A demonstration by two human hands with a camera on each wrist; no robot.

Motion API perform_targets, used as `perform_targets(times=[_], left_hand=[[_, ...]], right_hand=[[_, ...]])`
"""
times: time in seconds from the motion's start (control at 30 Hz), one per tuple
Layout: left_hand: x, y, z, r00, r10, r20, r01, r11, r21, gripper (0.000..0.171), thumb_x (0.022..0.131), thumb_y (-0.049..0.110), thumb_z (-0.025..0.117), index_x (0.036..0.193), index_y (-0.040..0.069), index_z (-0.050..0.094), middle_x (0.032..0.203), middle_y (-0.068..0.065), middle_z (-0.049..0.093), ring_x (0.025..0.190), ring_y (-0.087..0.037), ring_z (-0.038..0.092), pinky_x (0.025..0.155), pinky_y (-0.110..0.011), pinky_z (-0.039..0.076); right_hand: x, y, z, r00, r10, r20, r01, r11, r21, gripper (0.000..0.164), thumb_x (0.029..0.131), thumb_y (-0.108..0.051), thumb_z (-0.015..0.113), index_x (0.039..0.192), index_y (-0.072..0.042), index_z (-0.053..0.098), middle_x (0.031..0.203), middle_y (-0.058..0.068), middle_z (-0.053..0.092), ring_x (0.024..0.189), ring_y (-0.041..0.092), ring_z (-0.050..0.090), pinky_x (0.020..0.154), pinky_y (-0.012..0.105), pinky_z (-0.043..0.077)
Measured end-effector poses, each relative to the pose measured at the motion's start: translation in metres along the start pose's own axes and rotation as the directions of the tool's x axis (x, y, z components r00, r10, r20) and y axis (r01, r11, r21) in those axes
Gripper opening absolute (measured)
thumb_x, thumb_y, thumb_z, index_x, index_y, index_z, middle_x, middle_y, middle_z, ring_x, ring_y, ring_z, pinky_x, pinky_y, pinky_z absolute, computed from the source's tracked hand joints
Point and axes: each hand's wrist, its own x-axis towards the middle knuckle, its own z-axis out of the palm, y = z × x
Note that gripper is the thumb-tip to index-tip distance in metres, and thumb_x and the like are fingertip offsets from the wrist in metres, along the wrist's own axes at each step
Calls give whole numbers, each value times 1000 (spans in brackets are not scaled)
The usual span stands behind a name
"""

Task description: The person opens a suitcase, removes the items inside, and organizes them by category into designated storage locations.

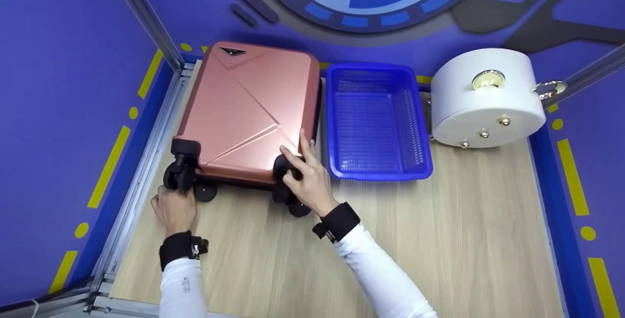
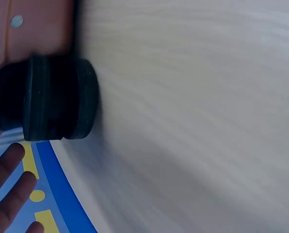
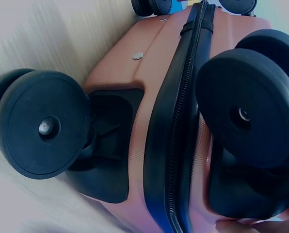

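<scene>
Tabletop (image 1: 468, 220) of pale wood grain carries everything, and the biggest thing on it is a pink hard-shell suitcase (image 1: 239, 98), lying on one broad face at the left, its wheeled end toward the person. Just beside it, to the right, sits a blue basket (image 1: 381, 175) of open mesh; past that, near the right wall, a white round case (image 1: 481, 105) leans back with gold studs showing. Both hands are at the suitcase's wheeled end, one per corner, so the step in hand seems to be steadying or adjusting the suitcase there. The left hand (image 1: 177, 210) is low beside the left wheels (image 1: 179, 176), its fingers loose and spread; whether they touch a wheel I cannot tell. The right hand (image 1: 315, 186) straddles the opposite corner, fingers fairly straight and spread over the shell and side edge, thumb bent by the wheel mount, resting there rather than clasping. A next move, to my judgement, calls for a matched hold on both corners, taking the shell rather than the swivelling wheels. Smallest, a dark zip (image 3: 181, 121) runs closed between the wheel pairs in the right wrist view.
</scene>
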Motion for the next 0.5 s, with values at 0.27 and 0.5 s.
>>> perform_targets(times=[0.27, 0.5], left_hand=[[-1, -11, -6, 1000, 11, 26, -8, 993, -121, 34, 77, -3, 63, 111, -8, 64, 101, -36, 66, 94, -61, 61, 83, -66, 43], [-16, -14, -5, 993, 90, 82, -78, 988, -135, 10, 86, -4, 56, 94, -9, 60, 87, -39, 64, 82, -64, 60, 70, -70, 42]], right_hand=[[-1, 7, -2, 1000, -10, 23, 9, 999, 41, 60, 77, 1, 70, 136, -9, 70, 159, 33, 35, 145, 49, 39, 120, 52, 32], [5, 19, -9, 994, 23, 105, -35, 993, 114, 60, 81, 0, 68, 139, -10, 67, 165, 27, 30, 150, 47, 31, 122, 46, 30]])
